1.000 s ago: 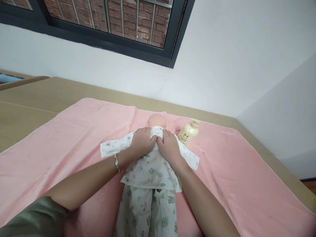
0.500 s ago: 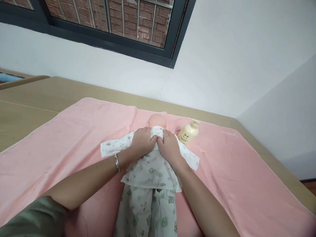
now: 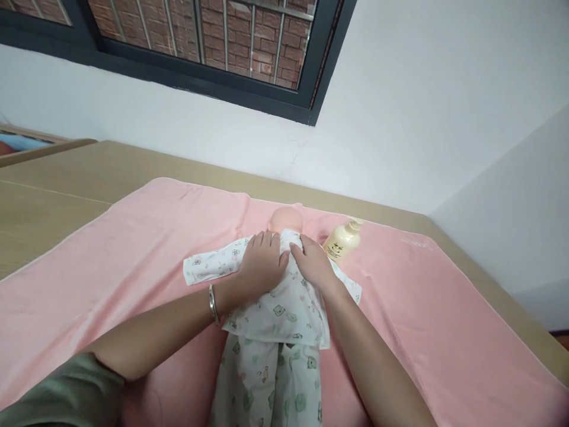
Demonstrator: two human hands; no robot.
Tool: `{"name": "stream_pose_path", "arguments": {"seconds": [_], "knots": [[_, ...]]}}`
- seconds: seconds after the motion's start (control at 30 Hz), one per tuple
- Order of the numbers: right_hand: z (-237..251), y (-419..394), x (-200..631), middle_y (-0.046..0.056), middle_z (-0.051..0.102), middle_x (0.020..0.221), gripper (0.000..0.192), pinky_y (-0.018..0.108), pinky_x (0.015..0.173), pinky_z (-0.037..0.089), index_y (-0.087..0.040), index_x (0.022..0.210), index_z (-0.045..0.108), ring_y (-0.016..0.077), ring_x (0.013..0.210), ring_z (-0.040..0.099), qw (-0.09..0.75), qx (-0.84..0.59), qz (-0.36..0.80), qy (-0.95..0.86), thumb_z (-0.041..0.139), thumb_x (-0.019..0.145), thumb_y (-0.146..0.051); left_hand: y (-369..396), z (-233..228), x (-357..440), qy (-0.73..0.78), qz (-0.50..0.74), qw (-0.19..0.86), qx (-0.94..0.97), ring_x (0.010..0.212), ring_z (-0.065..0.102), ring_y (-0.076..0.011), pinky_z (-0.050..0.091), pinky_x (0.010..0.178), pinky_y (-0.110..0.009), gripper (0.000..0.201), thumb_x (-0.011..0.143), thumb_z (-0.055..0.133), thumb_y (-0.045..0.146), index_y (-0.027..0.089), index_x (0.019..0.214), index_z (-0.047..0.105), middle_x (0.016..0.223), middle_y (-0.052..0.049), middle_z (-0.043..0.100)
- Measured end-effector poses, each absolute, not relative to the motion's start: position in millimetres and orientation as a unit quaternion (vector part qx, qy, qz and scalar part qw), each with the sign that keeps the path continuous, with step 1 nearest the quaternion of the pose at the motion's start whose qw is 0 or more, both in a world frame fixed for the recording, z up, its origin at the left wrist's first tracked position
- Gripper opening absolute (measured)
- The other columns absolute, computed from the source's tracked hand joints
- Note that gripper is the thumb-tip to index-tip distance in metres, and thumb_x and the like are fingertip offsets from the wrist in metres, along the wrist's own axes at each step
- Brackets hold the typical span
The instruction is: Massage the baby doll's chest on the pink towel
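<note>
A baby doll (image 3: 285, 220) lies on its back, its head toward the wall, in a white long-sleeved top (image 3: 278, 314) and matching trousers (image 3: 267, 379) printed with green animals. My left hand (image 3: 264, 261) rests flat on the left side of the doll's chest, fingers stretched toward its neck. On the other side, my right hand (image 3: 313, 264) lies over the chest and shoulder, its thumb apart from the fingers. A small gap shows the top's fabric between my two thumbs. The doll's right-hand sleeve is partly hidden behind my right hand and forearm.
Under the doll spreads a pink blanket (image 3: 427, 308) on a wooden surface (image 3: 111, 163). A pale yellow pump bottle (image 3: 344, 240) lies tilted beside the doll's head. Behind rise a white wall (image 3: 400, 107) and a dark-framed barred window (image 3: 213, 65).
My thumbs, which were touching at the middle of the chest, are now slightly apart. My right hand has turned a little outward over the shoulder. The doll has stayed in place.
</note>
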State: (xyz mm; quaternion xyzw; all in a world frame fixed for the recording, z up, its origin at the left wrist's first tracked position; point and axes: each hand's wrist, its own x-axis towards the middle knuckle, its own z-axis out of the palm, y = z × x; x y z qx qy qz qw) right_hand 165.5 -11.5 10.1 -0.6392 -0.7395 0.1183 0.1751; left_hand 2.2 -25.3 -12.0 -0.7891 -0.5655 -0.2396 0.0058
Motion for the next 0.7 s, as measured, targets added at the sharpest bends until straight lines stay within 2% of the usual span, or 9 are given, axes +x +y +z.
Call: {"name": "stream_pose_path", "arguments": {"seconds": [0.23, 0.33, 0.47, 0.57, 0.7], "knots": [[23, -45, 137, 0.026, 0.048, 0.157, 0.058, 0.043, 0.123, 0.026, 0.004, 0.151, 0.043, 0.0343, 0.149, 0.041, 0.076, -0.65, 0.061, -0.754, 0.03, 0.107, -0.031, -2, -1, -10, -0.598, -0.203, -0.136, -0.764, 0.102, 0.067, -0.0296, 0.052, 0.092, -0.043, 0.036, 0.101, 0.039, 0.04, 0.015, 0.105, 0.064, 0.107, -0.014, 0.074], [27, -46, 139, 0.026, 0.047, 0.158, 0.057, 0.042, 0.124, 0.027, 0.003, 0.152, 0.044, 0.0327, 0.151, 0.039, 0.075, -0.645, 0.072, -0.757, 0.03, 0.107, -0.028, -7, -4, -6, -0.593, -0.203, -0.102, -0.772, 0.106, 0.067, -0.0311, 0.051, 0.097, -0.045, 0.037, 0.101, 0.039, 0.037, 0.013, 0.11, 0.065, 0.111, -0.016, 0.073], [23, -24, 157, 0.022, 0.056, 0.152, 0.051, 0.038, 0.118, 0.035, -0.006, 0.141, 0.058, 0.0285, 0.147, 0.046, 0.096, -0.654, 0.108, -0.742, 0.032, 0.108, -0.035, -28, -15, 5, -0.57, -0.222, 0.01, -0.791, 0.128, 0.058, -0.0383, 0.044, 0.109, -0.052, 0.047, 0.101, 0.039, 0.034, 0.003, 0.131, 0.057, 0.134, -0.026, 0.064], [20, -18, 160, 0.024, 0.055, 0.152, 0.054, 0.04, 0.119, 0.034, -0.004, 0.14, 0.058, 0.0299, 0.148, 0.045, 0.096, -0.664, 0.097, -0.736, 0.031, 0.108, -0.038, -32, -18, 8, -0.566, -0.231, 0.035, -0.791, 0.136, 0.051, -0.0388, 0.04, 0.114, -0.053, 0.049, 0.1, 0.04, 0.03, 0.002, 0.138, 0.052, 0.142, -0.027, 0.059], [21, -37, 143, 0.026, 0.048, 0.157, 0.055, 0.044, 0.124, 0.028, 0.002, 0.149, 0.048, 0.0323, 0.151, 0.041, 0.067, -0.672, 0.054, -0.735, 0.029, 0.107, -0.029, -16, -9, -1, -0.581, -0.207, -0.061, -0.785, 0.111, 0.065, -0.0315, 0.049, 0.101, -0.044, 0.034, 0.099, 0.039, 0.029, 0.011, 0.114, 0.063, 0.116, -0.018, 0.072]]}}
